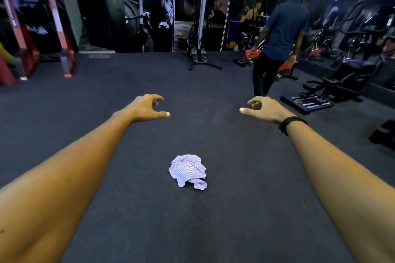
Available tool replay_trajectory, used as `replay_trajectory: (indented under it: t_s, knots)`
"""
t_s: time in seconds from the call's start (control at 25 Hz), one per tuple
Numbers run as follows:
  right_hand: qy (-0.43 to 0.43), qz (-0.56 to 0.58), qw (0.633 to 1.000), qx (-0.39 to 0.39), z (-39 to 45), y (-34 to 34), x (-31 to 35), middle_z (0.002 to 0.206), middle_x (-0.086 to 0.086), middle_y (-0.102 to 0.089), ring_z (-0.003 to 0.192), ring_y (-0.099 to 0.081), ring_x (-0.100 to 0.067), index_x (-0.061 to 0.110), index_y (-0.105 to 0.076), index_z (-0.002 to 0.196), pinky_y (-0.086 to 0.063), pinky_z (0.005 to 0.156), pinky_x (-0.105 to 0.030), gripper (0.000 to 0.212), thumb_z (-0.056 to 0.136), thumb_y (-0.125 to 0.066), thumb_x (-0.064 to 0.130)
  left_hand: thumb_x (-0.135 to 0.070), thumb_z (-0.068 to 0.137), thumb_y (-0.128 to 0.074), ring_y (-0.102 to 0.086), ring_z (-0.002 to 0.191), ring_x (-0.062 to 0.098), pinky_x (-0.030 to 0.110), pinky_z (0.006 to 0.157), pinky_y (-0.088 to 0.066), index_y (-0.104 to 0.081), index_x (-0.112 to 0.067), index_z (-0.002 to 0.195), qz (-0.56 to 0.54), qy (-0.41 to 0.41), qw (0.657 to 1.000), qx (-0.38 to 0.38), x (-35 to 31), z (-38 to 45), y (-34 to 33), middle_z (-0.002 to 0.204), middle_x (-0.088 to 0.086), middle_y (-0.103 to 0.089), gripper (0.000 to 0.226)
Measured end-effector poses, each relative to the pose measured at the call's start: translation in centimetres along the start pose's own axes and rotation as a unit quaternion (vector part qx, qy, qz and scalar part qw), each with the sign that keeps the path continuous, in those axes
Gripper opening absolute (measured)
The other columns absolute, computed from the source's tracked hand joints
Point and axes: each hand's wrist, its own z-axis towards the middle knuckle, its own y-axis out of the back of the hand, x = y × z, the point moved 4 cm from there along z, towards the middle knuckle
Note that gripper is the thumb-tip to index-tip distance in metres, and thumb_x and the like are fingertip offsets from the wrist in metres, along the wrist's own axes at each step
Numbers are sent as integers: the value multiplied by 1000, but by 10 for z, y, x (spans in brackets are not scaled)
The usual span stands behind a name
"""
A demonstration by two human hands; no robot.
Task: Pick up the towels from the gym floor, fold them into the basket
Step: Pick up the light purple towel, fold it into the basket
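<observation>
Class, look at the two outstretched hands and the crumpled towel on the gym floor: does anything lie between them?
Nothing visible does. The striped towel lies alone on bare dark floor, below and between the left hand and right hand, both empty. No basket is in view.

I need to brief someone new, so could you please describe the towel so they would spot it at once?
Start at the wide dark gym floor. Midway between the two outstretched forearms lies a crumpled lilac-and-white striped cloth towel. It is the only pale, soft thing on that floor.
</observation>
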Motion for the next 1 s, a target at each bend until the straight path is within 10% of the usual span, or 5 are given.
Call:
replay_trajectory:
  t_s: [0.6, 1.0]
  knots:
    - [-39, -76, 989, 124, 457, -208, -120, 136, -3, -54, 125, -50, -25, 20, -53, 127, -44, 100, -45, 60, 81, -65, 57, -39, 81, -72, -49, 128, 26, 37, 107, -37, -43, -12, 142, 12, 127, 980, 156, 157, 402, -159, 138, 11, -53, 73]
    - [-28, -160, 952, 259, 562, -562, -273, 137, -4, -47, 124, -48, -28, 22, -48, 135, -44, 91, -42, 54, 86, -61, 42, -36, 80, -73, -51, 126, 27, 36, 105, -38, -44, -13, 140, 5, 148, 942, 300, 379, 561, -438, 137, 12, -53, 71]
